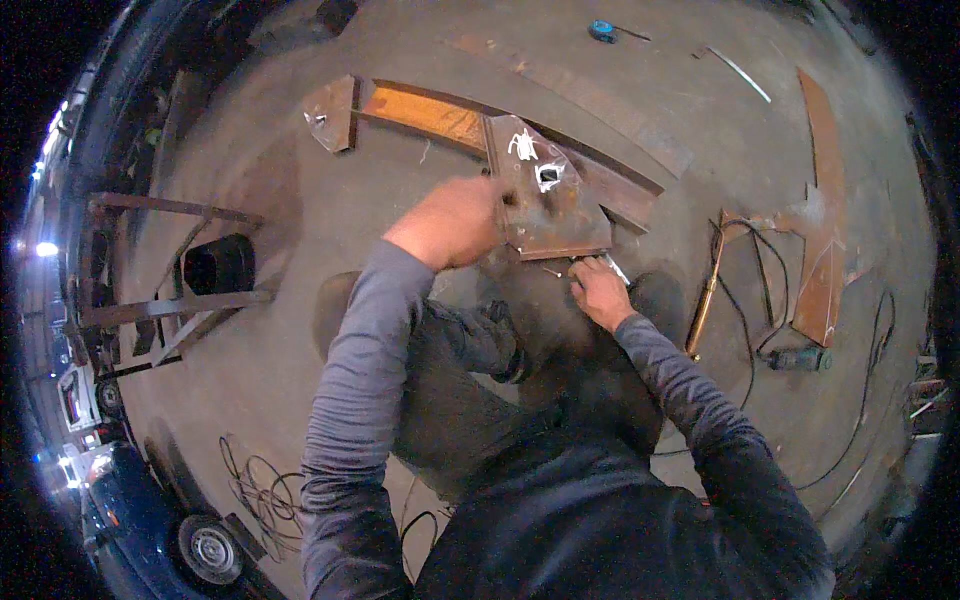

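Observation:
A brown steel plate [560, 215] with white marks and a ragged hole stands across a long rusty steel beam [430, 112] in front of me. My left hand [450, 222] is closed in a fist against the plate's left edge, and whatever it holds is hidden. Below the plate's near edge, my right hand [602, 292] has its fingers curled; what they grip does not show clearly. Beside those fingers lies a thin silvery strip [617, 268], partly covered. A second plate [332, 115] with a small hole is at the beam's left end.
To the right lie a rusty T-shaped steel piece [822, 250], a brass-coloured torch [703, 315] with cables and a dark grinder [800, 358]. A blue tape measure [602, 31] and a pale strip [740, 75] lie farther off. Leftward are a metal frame [180, 305] and a vehicle [150, 520].

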`<state>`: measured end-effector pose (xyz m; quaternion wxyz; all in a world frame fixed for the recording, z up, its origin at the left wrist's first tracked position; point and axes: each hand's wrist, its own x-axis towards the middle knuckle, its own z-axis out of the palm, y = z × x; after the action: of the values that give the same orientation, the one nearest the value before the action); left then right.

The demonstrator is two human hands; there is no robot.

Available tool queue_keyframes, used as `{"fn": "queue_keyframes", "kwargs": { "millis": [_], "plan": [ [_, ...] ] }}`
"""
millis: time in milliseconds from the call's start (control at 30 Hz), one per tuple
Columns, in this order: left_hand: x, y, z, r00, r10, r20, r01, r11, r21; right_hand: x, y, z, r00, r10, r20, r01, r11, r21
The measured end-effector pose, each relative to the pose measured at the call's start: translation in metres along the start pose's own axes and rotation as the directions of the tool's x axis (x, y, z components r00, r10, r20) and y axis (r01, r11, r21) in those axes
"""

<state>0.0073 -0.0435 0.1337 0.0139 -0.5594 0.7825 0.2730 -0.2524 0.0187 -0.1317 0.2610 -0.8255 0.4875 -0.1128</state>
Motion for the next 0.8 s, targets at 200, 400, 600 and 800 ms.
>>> {"fn": "queue_keyframes", "kwargs": {
  "millis": [200,400,600,800],
  "plan": [
    [-0.024,0.001,-0.025,0.96,-0.029,-0.28,-0.01,0.99,-0.138,0.054,-0.011,0.046,0.992,-0.088,0.093,0.104,0.977,-0.184],
    [-0.048,-0.003,-0.034,0.955,-0.086,-0.285,0.031,0.981,-0.194,0.09,-0.029,0.092,0.979,-0.113,0.169,0.173,0.899,-0.403],
    [-0.048,-0.009,-0.041,0.956,-0.124,-0.267,0.053,0.964,-0.259,0.087,-0.029,0.093,0.974,-0.195,0.112,0.222,0.917,-0.331],
    [-0.043,-0.005,-0.05,0.94,-0.144,-0.308,0.039,0.946,-0.322,0.06,-0.069,0.043,0.953,-0.295,0.068,0.299,0.952,-0.059]
  ]
}}
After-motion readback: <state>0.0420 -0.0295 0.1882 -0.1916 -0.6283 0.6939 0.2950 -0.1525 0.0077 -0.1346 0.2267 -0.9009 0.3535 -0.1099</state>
